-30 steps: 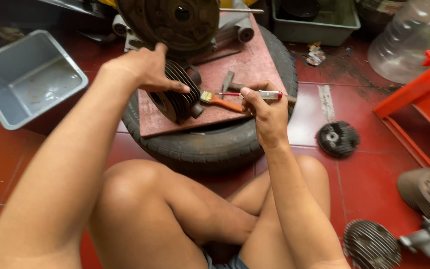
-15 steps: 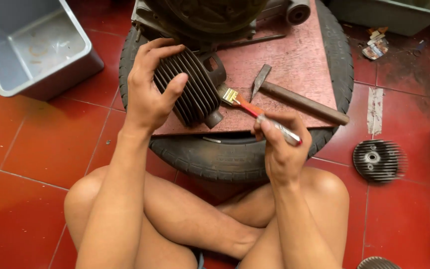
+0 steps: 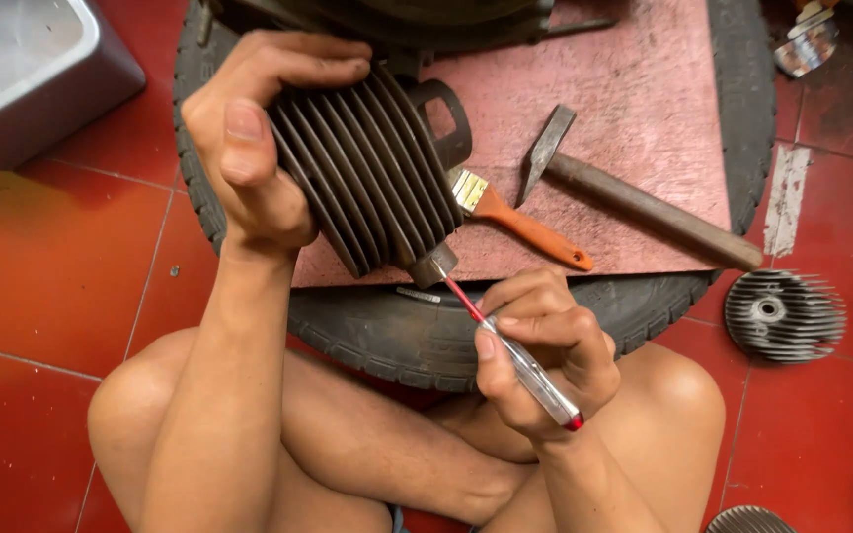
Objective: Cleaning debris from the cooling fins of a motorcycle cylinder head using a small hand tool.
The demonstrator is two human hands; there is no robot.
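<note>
Gripping a dark finned engine cylinder (image 3: pixel 367 168) with the left hand (image 3: pixel 249 138), fingers curled over the top edge of the fins, thumb pressed flat against the near side. Held tilted, lifted off the board, lower stub end pointing down toward the lap. Pinching a small screwdriver (image 3: pixel 520 360) in the right hand (image 3: pixel 545 355), fingers closed around its clear handle with the red cap at the back end, thumb and forefinger near the front. Thin red shaft reaching up and left, tip touching the stub at the bottom corner of the cylinder.

Lying just behind the cylinder on a reddish board (image 3: pixel 644 148): a small brush (image 3: pixel 520 217) with an orange handle and pale bristles, bristle end partly hidden by the fins. Resting beside the brush, a hammer (image 3: pixel 634 207) with a wooden handle, its dark head nearly touching the brush. Sitting on top of a black tyre (image 3: pixel 397 336), that same board, with another dark engine part at its far edge, cut off by the frame. Seated cross-legged on red floor tiles, bare knees against the tyre. Standing at the upper left, a grey plastic tub (image 3: pixel 41 89). Lying on the floor to the right, a round finned cylinder head (image 3: pixel 782 316), well apart from both hands.
</note>
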